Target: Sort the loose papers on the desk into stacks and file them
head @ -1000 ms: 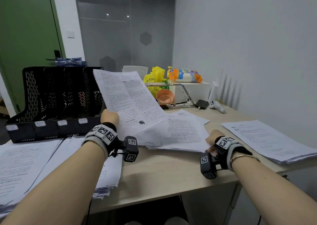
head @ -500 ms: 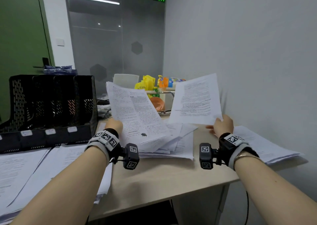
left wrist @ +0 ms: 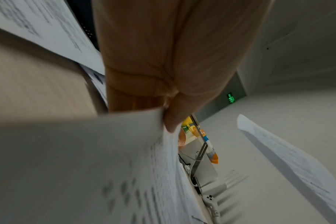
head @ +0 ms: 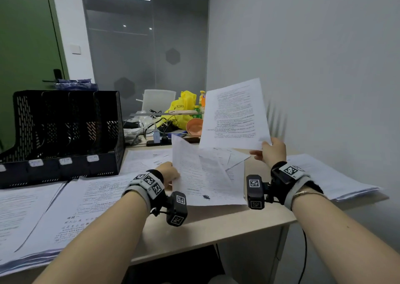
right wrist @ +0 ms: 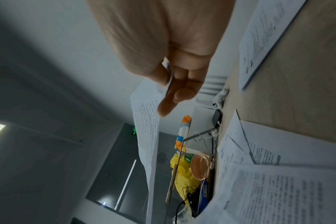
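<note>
**Two sheets held over a paper-strewn desk**

A pale wood-grain desk (head: pixel 216 225) is covered with flat white printed papers: a broad stack (head: pixel 65 208) at the left, cut off by the frame edge, a loose pile (head: pixel 218 164) in the middle, and a smaller stack (head: pixel 337 182) by the grey wall. A black perforated file rack (head: pixel 65 132) with four slots stands at the back left. Behind the pile, clutter is seen: a yellow bag (head: pixel 184 106), an orange bowl (head: pixel 194 126), cables, partly hidden by the raised sheet (head: pixel 234 114). That sheet is pinched at its lower corner between thumb and fingers of the right hand (head: pixel 272 152), upright, clear of the desk. A second sheet (head: pixel 194 175) is gripped at its edge by the left hand (head: pixel 170 173), tilted over the pile. Its print is blurred in the left wrist view.
</note>
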{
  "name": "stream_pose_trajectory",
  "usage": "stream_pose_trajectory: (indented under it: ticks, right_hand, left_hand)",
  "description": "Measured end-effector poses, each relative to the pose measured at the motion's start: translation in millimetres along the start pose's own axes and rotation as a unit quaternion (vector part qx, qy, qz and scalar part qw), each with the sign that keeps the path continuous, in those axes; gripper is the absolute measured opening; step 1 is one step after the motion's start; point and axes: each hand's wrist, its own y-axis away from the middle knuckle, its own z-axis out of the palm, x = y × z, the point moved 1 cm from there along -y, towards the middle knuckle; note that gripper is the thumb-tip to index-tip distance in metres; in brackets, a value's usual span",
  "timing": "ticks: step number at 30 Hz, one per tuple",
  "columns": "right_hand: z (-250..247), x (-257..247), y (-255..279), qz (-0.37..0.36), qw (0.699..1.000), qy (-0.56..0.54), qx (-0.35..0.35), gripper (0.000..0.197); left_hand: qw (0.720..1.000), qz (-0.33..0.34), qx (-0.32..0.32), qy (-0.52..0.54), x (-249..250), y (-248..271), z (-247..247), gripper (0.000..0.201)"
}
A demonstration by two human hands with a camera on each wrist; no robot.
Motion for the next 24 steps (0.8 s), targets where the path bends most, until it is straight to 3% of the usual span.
stream_pose_trajectory:
  ticks: [3, 5, 9, 12, 24]
  right_hand:
    - [10.7, 3.5, 3.3, 0.004, 0.999, 0.039, -0.016, 0.039]
    - [17.5, 3.0, 5.6, -0.003, 0.998, 0.054, -0.026, 0.035]
    - [35.8, -1.8, 14.8, -0.007, 0.997, 0.064, -0.037, 0.025]
    - [55.2, -3.2, 26.1, -0.005, 0.997, 0.052, -0.060, 0.025]
    - [159.1, -16.3, 88.8, -0.049, 0.981, -0.003, -0.188, 0.024]
  left_hand:
    - [0.999, 0.003, -0.026, -0.030, 2.4, 2.1, -3.9, 0.048]
    - [0.999, 0.038, 0.010, -0.034, 5.7, 6.5, -14.1, 0.064]
    - [0.982, 0.174, 0.067, 0.020, 13.1, 8.8, -37.9, 0.052]
    - [0.968, 0.225, 0.097, 0.060, 15.9, 18.2, -54.0, 0.044]
    - [0.960, 0.181, 0.176, 0.117, -10.4, 44.8, -139.5, 0.036]
